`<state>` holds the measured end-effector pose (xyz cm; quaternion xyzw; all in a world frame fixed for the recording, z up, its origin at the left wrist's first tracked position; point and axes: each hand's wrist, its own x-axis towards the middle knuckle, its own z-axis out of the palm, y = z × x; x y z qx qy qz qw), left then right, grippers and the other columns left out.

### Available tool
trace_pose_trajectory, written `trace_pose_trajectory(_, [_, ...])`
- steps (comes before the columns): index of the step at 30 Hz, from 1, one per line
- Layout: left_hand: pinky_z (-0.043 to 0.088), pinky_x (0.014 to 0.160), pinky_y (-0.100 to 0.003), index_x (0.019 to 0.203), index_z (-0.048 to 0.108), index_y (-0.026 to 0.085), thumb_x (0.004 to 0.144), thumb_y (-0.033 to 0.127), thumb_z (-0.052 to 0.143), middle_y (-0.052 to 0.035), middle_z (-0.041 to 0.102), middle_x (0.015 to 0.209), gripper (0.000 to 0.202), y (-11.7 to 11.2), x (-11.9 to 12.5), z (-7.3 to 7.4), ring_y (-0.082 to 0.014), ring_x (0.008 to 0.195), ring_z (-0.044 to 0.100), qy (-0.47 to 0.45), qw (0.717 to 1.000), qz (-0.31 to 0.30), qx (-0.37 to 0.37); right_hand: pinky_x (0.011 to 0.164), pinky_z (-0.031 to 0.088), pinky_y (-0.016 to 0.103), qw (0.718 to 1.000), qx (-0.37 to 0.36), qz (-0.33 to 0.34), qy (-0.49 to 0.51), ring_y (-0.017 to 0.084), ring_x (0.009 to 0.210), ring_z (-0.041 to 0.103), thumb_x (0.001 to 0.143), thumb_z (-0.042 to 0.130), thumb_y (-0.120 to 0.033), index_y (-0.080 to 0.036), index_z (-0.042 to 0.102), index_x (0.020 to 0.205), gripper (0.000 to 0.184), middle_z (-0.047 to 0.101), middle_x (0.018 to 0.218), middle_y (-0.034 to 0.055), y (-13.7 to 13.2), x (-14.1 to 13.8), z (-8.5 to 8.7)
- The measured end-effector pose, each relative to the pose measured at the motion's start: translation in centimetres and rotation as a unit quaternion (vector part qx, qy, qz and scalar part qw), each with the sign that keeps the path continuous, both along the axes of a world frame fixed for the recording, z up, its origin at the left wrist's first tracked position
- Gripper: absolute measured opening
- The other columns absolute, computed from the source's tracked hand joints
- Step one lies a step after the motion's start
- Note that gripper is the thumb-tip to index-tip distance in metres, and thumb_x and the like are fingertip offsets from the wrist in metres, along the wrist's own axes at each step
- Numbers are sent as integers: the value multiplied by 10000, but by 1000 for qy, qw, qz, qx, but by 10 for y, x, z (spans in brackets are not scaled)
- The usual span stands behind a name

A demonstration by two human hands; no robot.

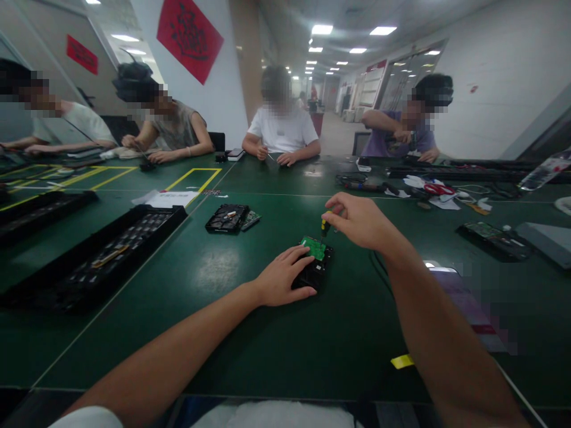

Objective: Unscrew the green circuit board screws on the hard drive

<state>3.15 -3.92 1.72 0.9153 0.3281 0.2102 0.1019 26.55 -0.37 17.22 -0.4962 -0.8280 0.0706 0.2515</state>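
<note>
A black hard drive (314, 268) with a green circuit board (313, 247) on top lies on the green table (250, 333) in front of me. My left hand (282, 278) rests on the drive's left side, fingers curled over its edge. My right hand (362, 222) is closed round a small screwdriver with a yellow and black handle (326, 224), held upright with its tip down at the far right corner of the circuit board.
A second black drive (227, 218) with a loose board lies farther back. A long black tray (96, 255) of parts stands at left. More boards and a grey drive (546, 242) lie at right. Several people work along the far edge.
</note>
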Motion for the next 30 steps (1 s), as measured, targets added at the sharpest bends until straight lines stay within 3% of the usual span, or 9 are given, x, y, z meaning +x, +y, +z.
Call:
trace_pose_trajectory(5, [339,1252,-562,1560,426,194,914,706,597,-176,407,1607,842,0,0,0,-365,1519,350,2,1000,-5,-1,761,498,305,1000,-23,5,0,205,778,713,946,588,-181,-167,703,1080,178,777,863,67,0,0,-1])
trace_pose_trajectory(12, [334,1253,-568,1559,423,192,920,694,599,-180,404,1609,831,0,0,1,-368,1528,336,-3,1000,-11,3,764,487,295,999,-7,51,-3,186,785,710,949,517,-134,-193,750,1023,252,786,948,51,-2,-2,3])
trace_pose_trajectory(18, [328,1257,-564,1555,427,182,920,700,593,-185,399,1612,837,0,0,1,-366,1532,330,4,1000,-6,-2,729,488,293,1000,-6,8,9,181,710,712,944,634,-280,-184,733,991,146,792,923,51,-2,1,3])
trace_pose_trajectory(23, [327,1265,-536,1553,430,178,913,712,594,-185,395,1616,850,0,0,0,-351,1534,338,3,1000,-4,-8,733,502,275,999,-41,19,17,171,688,728,956,567,-191,-173,732,1056,194,778,809,34,-1,1,2])
trace_pose_trajectory(30, [321,1267,-545,1561,423,191,911,708,598,-176,384,1632,849,1,0,0,-351,1541,332,2,1000,-5,-13,780,495,289,999,-7,40,3,179,777,721,978,554,-222,-188,774,1011,225,793,988,62,0,-2,1])
